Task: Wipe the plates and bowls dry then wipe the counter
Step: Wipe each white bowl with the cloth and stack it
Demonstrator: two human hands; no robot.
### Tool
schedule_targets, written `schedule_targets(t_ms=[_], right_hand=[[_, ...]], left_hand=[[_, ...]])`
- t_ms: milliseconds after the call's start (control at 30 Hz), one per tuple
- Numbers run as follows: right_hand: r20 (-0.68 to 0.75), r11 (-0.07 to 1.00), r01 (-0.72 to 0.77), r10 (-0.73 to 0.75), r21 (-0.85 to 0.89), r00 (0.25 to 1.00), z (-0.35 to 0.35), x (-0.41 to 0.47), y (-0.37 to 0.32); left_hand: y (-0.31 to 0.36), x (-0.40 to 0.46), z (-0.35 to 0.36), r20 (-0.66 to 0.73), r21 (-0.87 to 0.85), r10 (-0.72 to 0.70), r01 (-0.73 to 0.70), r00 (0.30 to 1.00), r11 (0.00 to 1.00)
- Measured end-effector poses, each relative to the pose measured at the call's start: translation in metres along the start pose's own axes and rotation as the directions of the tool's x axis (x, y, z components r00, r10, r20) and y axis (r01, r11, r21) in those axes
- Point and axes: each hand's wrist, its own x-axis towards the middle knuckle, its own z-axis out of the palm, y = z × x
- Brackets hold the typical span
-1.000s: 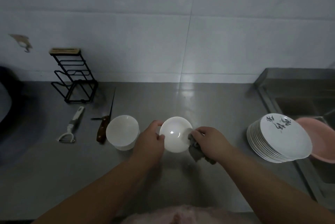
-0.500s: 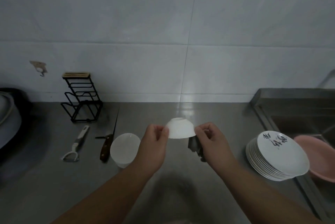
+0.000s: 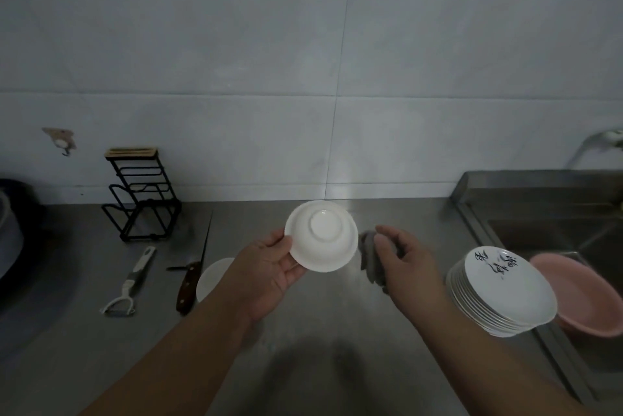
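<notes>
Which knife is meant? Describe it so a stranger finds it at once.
Start at the black wire rack against the wall at the counter's left. Just to its right, the knife lies flat on the steel, its blade pointing toward the wall. It lies between the white-handled peeler and a white bowl, and its dark wooden handle sets it apart.

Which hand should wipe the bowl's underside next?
Right. The right hand already grips the grey cloth just beside the bowl, whose base faces the camera. The left hand is busy holding the bowl's rim.
</notes>
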Motion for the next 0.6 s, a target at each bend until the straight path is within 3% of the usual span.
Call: schedule_targets(t_ms=[100,167,300,433,600], right_hand=[[-0.041,0.991,0.06,-0.055,0.123,0.998,-0.001,-0.005,-0.009],[0.086,0.979,0.164,-0.175,0.121,0.981,0.004,-0.014,-0.014],[0.324,0.925,0.38,-0.366,0.019,0.873,0.017,-0.024,-0.001],[0.286,0.899,0.435,-0.403,-0.056,0.869,0.011,-0.017,-0.004],[0.312,0.763,0.615,-0.545,-0.202,0.778,-0.002,0.0,-0.02]], left_hand=[[-0.001,-0.001,0.001,0.0,0.02,0.027,-0.027,1.0,0.999],[-0.003,-0.002,0.003,0.001,0.04,0.031,-0.031,1.0,0.999],[-0.008,-0.005,0.007,-0.017,0.127,0.051,-0.048,0.999,0.991],[-0.01,-0.009,0.009,-0.012,0.292,0.065,-0.059,0.998,0.954],[-0.014,-0.018,0.024,0.048,0.417,0.065,-0.079,0.997,0.906]])
